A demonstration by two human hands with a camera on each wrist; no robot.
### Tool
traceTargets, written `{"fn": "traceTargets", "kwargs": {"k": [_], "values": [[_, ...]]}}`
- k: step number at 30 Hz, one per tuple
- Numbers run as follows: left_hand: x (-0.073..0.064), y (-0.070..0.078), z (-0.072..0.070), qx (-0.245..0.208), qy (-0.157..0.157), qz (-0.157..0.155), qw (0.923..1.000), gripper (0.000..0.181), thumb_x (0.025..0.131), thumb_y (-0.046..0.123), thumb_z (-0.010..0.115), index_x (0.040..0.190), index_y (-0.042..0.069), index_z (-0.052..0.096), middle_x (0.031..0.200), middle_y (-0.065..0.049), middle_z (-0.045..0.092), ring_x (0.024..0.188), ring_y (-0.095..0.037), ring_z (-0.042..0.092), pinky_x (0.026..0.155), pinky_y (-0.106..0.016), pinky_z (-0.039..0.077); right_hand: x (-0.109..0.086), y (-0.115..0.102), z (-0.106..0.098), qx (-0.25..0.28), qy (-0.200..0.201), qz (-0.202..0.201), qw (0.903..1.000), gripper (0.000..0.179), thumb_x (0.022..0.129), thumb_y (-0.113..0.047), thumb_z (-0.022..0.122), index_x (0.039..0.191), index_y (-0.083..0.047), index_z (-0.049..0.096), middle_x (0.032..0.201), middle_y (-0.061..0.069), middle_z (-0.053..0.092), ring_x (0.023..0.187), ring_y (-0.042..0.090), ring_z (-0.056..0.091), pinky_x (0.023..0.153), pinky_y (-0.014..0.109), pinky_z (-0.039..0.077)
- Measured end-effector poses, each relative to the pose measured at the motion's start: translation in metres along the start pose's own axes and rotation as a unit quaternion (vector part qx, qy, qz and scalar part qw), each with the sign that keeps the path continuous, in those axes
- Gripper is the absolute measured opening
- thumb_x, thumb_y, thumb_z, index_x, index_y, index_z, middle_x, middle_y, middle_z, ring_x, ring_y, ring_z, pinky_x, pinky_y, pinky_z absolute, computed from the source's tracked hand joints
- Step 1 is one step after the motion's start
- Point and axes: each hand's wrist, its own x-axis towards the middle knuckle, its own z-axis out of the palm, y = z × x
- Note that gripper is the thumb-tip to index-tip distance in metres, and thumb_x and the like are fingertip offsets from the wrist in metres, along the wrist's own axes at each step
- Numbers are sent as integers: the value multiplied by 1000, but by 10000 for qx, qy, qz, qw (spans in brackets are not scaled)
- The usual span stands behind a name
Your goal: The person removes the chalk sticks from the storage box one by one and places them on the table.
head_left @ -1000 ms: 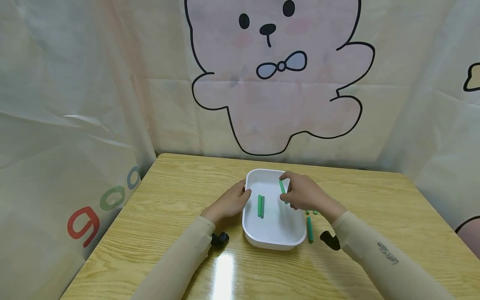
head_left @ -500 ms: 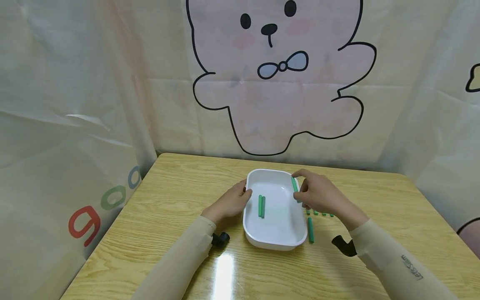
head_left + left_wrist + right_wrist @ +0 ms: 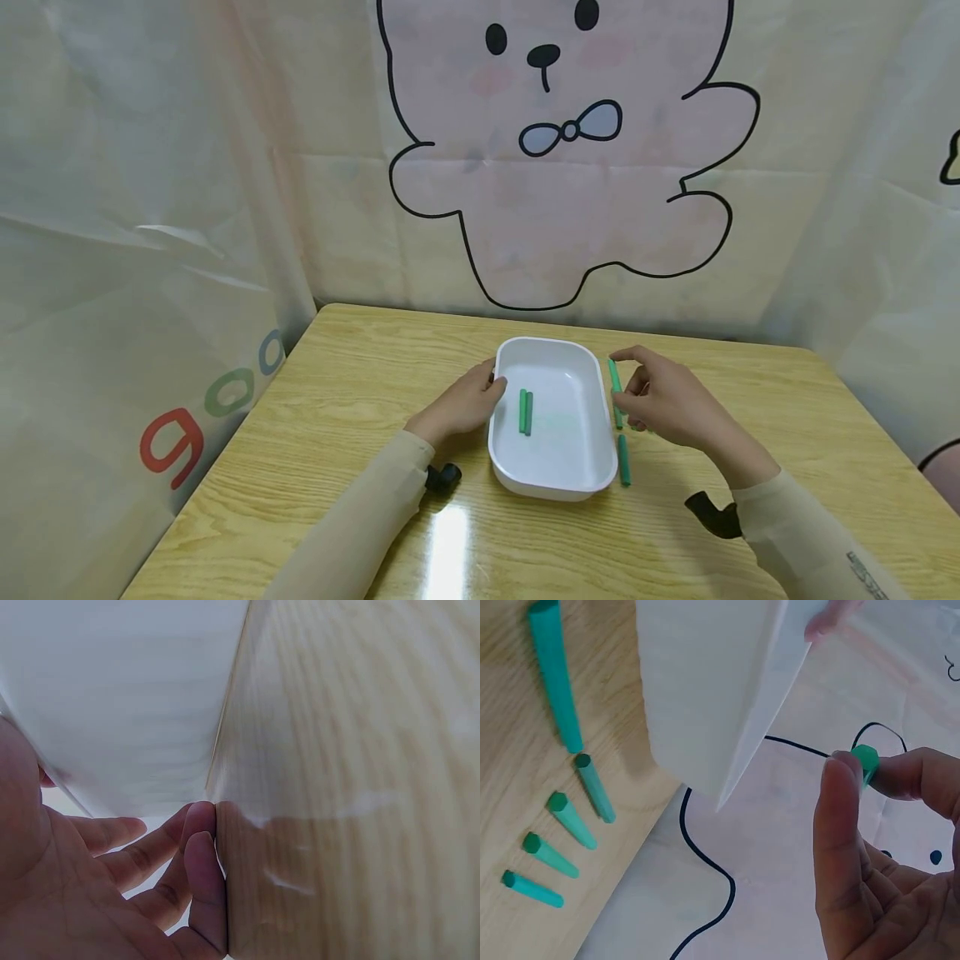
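Note:
A white plastic tub [image 3: 553,493] stands on the table. My left hand [image 3: 467,404] holds its left rim, thumb over the edge and fingers outside; in the left wrist view the fingers [image 3: 124,859] lie along the tub's outer wall. Just past the right rim, my right hand [image 3: 667,402] pinches a green hexagonal stick [image 3: 615,377] between thumb and finger. The right wrist view shows that stick [image 3: 865,756] end-on, above the table. Inside the tub, a light green stick [image 3: 522,411] and a darker green stick [image 3: 528,414] lie side by side.
Right of the tub, a thick green stick [image 3: 624,460] lies on the wooden table [image 3: 360,367]. Several thinner sticks, among them a teal one [image 3: 532,889], lie in a row beyond it, mostly behind my right hand in the head view. A printed curtain [image 3: 337,233] hangs behind.
My right hand has moved right, carrying the green stick from over the tub to just outside its right rim. The left hand has stayed on the tub.

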Motion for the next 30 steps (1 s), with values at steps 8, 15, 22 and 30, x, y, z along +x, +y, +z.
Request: {"fn": "traceTargets", "kwargs": {"k": [8, 15, 22, 30], "values": [[2, -1, 1, -10, 0, -2, 10000, 58, 113, 36, 34, 165, 13, 26, 162, -13, 44, 147, -29, 45, 120, -50, 40, -12, 11, 2, -146, 144, 4, 9998, 59, 94, -11, 64, 149, -5, 45, 86, 6, 66, 66, 17, 65, 55, 31, 51], [1, -1, 0, 26, -2, 20, 10000, 59, 113, 37, 34, 166, 14, 24, 163, -12, 43, 148, -29, 44, 120, -50, 40, -19, 21, 5, -290, 132, 125, 9994, 59, 93, -11, 64, 148, -3, 45, 87, 7, 67, 64, 16, 64, 53, 31, 49], [3, -2, 1, 51, 8, 49, 10000, 60, 113, 38, 33, 166, 12, 24, 163, -13, 42, 148, -29, 45, 120, -49, 40, -23, 34, 10, -324, -114, 329, 9989, 59, 92, -10, 64, 147, 0, 46, 84, 7, 67, 62, 17, 63, 53, 32, 50], [3, -3, 1, 59, 2, 32, 10000, 59, 113, 37, 33, 166, 13, 24, 163, -13, 43, 148, -29, 45, 120, -50, 40, -22, 50, 19, -304, -420, 502, 9974, 60, 94, -11, 66, 146, 6, 43, 84, 9, 67, 60, 18, 63, 54, 35, 50]]}}
